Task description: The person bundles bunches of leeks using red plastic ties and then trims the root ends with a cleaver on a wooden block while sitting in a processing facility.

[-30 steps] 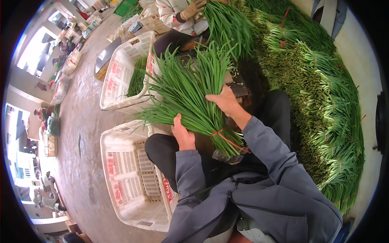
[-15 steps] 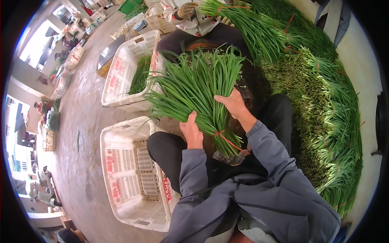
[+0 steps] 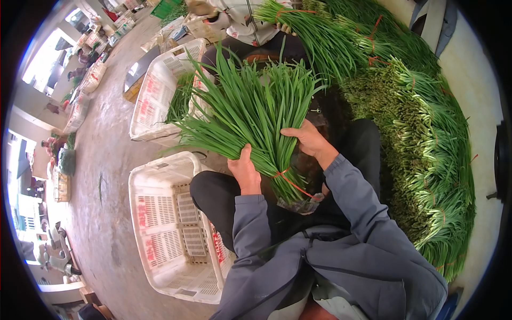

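A bundle of garlic chives (image 3: 261, 114) is spread between my two hands, its green leaves fanning away from me. My left hand (image 3: 246, 172) grips the bundle's left side, thumb on top. On the right side my right hand (image 3: 310, 142) is closed round the stalks, with its thumb laid across them. A red tie (image 3: 292, 183) circles the stalks near their cut ends, which point toward my lap. Below those ends lies some crumpled clear plastic (image 3: 303, 205). The fingers of both hands are partly hidden under the leaves.
Left of my knee stands a white plastic crate (image 3: 140, 234); another crate (image 3: 140, 120) beyond it holds greens. A large pile of tied chives (image 3: 440, 154) lines the right side by the wall. Across from me, a gloved co-worker holds another chive bundle (image 3: 320, 42).
The chives in my hands have fanned out wider, the leaves reaching farther left. My left hand has shifted slightly left. The co-worker's gloved hand has moved left and is blurred.
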A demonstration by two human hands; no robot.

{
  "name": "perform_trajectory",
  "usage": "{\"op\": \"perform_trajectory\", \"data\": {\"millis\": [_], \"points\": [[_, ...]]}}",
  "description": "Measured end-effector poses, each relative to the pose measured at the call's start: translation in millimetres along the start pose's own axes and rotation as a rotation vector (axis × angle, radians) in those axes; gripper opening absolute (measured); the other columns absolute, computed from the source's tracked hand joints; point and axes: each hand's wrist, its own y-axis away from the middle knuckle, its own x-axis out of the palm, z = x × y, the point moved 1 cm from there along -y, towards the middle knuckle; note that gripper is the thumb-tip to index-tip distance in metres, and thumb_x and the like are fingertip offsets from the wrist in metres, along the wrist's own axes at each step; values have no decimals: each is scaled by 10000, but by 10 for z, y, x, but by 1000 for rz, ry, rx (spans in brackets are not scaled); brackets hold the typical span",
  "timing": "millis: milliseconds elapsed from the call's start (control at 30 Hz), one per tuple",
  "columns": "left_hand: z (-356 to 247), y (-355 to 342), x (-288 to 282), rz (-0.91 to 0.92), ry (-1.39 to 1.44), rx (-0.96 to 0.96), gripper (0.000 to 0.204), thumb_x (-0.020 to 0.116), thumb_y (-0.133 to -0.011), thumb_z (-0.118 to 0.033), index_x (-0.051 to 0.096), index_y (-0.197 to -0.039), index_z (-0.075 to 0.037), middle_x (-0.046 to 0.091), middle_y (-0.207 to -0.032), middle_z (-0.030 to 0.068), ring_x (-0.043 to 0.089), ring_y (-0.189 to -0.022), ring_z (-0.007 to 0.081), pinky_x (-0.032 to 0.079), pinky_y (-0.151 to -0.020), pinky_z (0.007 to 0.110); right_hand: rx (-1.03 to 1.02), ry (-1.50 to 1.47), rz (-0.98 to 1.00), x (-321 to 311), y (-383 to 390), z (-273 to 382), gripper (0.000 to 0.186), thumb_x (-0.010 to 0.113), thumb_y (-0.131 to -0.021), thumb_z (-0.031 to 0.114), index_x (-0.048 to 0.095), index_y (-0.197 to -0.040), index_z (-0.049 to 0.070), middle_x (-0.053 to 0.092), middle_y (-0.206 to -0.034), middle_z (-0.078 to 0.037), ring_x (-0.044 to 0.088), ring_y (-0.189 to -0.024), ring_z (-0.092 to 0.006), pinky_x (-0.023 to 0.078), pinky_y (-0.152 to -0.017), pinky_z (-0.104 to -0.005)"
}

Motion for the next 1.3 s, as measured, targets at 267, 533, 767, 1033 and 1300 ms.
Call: {"op": "perform_trajectory", "data": {"millis": [267,533,767,1033,1300], "points": [[15,40,51,-19,-32,59,325,635,-863,89,623,-1181,22,666,-1160,74,642,-1003,184,527,-896,334,-20,212,-44,32,12,38,639,780,-869,138,486,-1422,11,593,-1359,-123,594,-1183,-248,456,-1017,-381],[10,33,16,-38,-136,154,305,628,-879,93,622,-1172,6,678,-1132,51,635,-979,139,513,-882,290,-744,1344,-351,456,403,245,579,768,-872,271,537,-1308,-33,619,-1186,-224,624,-1039,-361,510,-901,-430],[27,62,26,-23,-139,162,284,657,-887,72,591,-1161,30,671,-1135,67,628,-964,145,510,-881,300,-573,1450,19,681,357,-288,75,648,-888,113,657,-890,39,617,-864,-159,650,-820,-393,546,-713,-479],[-51,-51,-119,-98,-115,177,229,665,-909,57,613,-1122,-10,666,-1090,35,626,-938,131,512,-850,286,-500,951,426,495,591,-127,68,719,-876,21,723,-945,22,653,-943,-104,648,-869,-288,514,-730,-381],[-2,-134,-198,-138,86,-9,240,627,-933,30,625,-1172,-2,665,-1126,44,646,-954,167,542,-858,329,-279,222,-57,232,664,-84,90,637,-988,75,664,-1002,-10,669,-1008,-57,658,-834,-132,561,-752,-271]]}}
